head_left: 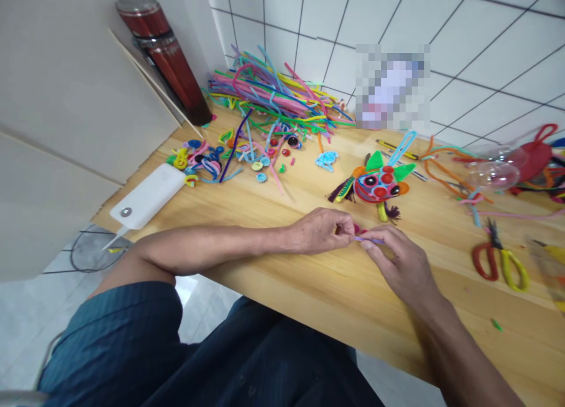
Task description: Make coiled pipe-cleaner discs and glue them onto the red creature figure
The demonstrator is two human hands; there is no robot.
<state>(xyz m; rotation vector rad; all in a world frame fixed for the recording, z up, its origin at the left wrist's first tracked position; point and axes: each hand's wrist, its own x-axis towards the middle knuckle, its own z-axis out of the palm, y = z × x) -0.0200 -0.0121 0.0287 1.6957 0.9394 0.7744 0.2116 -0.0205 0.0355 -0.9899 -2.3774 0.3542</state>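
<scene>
Between my two hands a short purple pipe cleaner point(368, 240) is stretched above the wooden table. The fingertips of my left hand point(324, 230) pinch its left end. My right hand point(397, 257) grips the other end between thumb and forefinger. Small dark red pieces point(359, 229) show just behind the fingertips, partly hidden. Beyond my hands lies a colourful animal-face craft point(380, 183) with green ears, red and black round parts, a blue loop on top and dark tassels.
A big bundle of pipe cleaners point(273, 89) lies against the tiled wall, with small coiled pieces point(203, 160) before it. Scissors point(498, 257) lie right, a white power bank point(148, 195) left. A red thermos point(165, 60) stands in the back corner; a yellow cutter point(397, 149) lies behind the craft.
</scene>
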